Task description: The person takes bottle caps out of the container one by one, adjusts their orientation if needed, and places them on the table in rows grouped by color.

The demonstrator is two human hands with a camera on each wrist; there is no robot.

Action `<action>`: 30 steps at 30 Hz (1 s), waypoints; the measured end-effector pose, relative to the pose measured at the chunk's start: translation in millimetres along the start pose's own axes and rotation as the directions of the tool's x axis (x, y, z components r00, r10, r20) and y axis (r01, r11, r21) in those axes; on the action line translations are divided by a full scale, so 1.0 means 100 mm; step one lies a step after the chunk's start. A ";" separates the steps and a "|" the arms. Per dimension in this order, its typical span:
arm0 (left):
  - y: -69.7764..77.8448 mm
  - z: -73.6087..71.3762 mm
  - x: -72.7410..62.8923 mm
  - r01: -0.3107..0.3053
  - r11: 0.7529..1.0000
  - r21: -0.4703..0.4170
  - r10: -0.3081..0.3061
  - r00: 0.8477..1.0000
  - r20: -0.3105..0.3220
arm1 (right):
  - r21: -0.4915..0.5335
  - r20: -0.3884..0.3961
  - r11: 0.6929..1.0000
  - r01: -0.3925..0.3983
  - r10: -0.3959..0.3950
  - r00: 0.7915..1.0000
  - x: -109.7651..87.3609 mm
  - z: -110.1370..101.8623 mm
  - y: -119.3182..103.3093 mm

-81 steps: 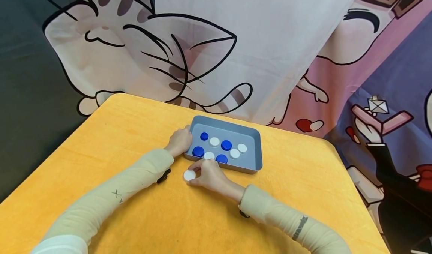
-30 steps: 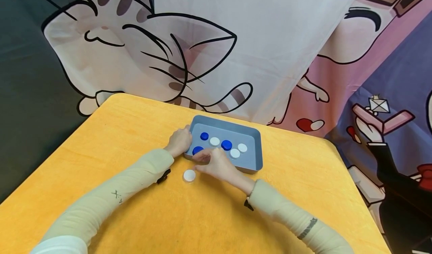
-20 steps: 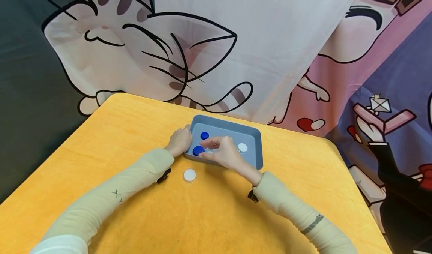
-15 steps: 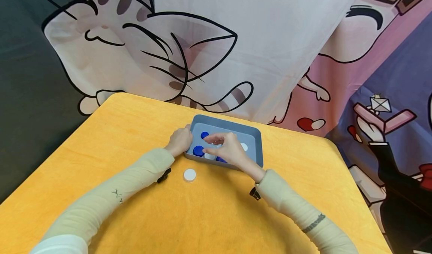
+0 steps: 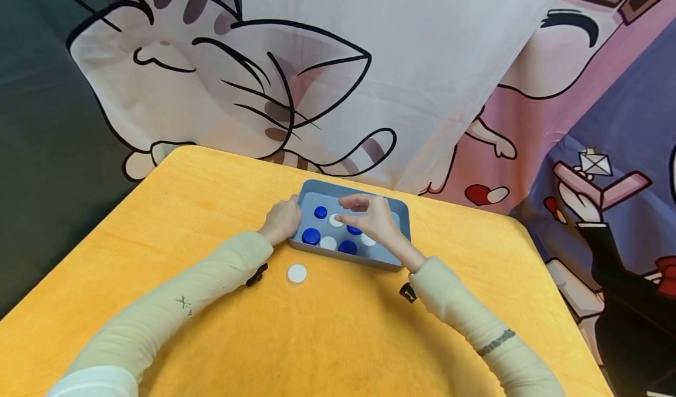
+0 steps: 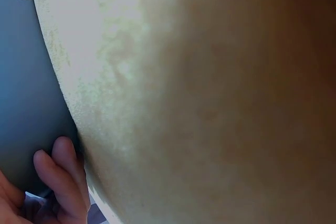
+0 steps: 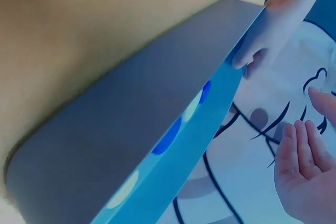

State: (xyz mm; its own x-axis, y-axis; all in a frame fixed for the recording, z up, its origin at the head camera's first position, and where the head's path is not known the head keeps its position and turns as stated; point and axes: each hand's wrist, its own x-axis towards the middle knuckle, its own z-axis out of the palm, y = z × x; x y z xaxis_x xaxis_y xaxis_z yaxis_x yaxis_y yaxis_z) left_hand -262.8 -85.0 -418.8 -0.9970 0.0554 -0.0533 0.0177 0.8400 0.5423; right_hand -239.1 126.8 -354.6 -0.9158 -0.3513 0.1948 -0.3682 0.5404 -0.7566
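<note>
A blue-grey rectangular tray (image 5: 398,233) holds several round plastic caps, blue and white. My left hand (image 5: 281,221) grips the tray's left end wall; in the right wrist view its thumb and fingers sit on either side of that wall. Above the tray's right half hovers my right hand (image 5: 372,215), thumb and fingers apart with nothing between them. It partly covers a blue cap (image 5: 354,230) and a white cap (image 5: 368,240). Other blue caps, such as the large one (image 5: 311,236), lie at the tray's left. One white cap (image 5: 297,274) lies on the table in front of the tray.
The tray stands on a yellow-covered table (image 5: 211,326) near its back edge. Behind it hangs a curtain (image 5: 422,63) with cartoon prints. The tray's wall is low.
My right hand let go of the white cap on the table, then rose and moved right over the tray, fingers apart. My left hand has stayed on the tray's end.
</note>
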 end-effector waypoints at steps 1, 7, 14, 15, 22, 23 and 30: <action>0.00 0.00 0.00 0.001 1.000 0.000 -0.001 1.000 0.000 | -0.003 -0.004 1.000 -0.007 0.007 1.000 0.01 -0.01 0.02; 0.00 0.01 0.00 -0.012 1.000 0.001 0.012 1.000 -0.006 | -0.011 -0.021 0.997 -0.078 0.078 0.997 0.05 -0.09 0.14; 0.00 0.00 -0.01 -0.006 1.000 0.004 0.006 1.000 -0.003 | 0.003 -0.039 0.993 -0.122 0.122 0.992 0.09 -0.14 0.30; 0.00 0.00 -0.01 -0.001 1.000 0.004 0.001 1.000 -0.003 | 0.005 -0.038 0.992 -0.124 0.124 0.992 0.10 -0.14 0.31; 0.00 0.01 -0.01 0.005 1.000 0.005 -0.005 1.000 0.004 | -0.032 -0.030 0.989 -0.148 0.147 0.989 0.12 -0.13 0.49; 0.00 0.00 -0.01 0.003 1.000 0.006 -0.003 1.000 0.005 | -0.039 -0.024 0.987 -0.158 0.157 0.987 0.12 -0.13 0.52; 0.00 0.00 -0.01 0.002 1.000 0.004 -0.002 1.000 0.001 | -0.065 0.008 0.970 -0.233 0.234 0.972 0.10 -0.07 0.69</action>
State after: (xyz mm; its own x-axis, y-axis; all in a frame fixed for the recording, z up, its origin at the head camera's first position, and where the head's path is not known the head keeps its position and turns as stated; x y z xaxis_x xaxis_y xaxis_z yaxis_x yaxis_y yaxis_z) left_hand -262.1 -85.2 -419.2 -0.9970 0.0546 -0.0554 0.0162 0.8424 0.5386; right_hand -274.5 166.2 -400.1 -0.9751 -0.2216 0.0073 -0.1545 0.6557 -0.7390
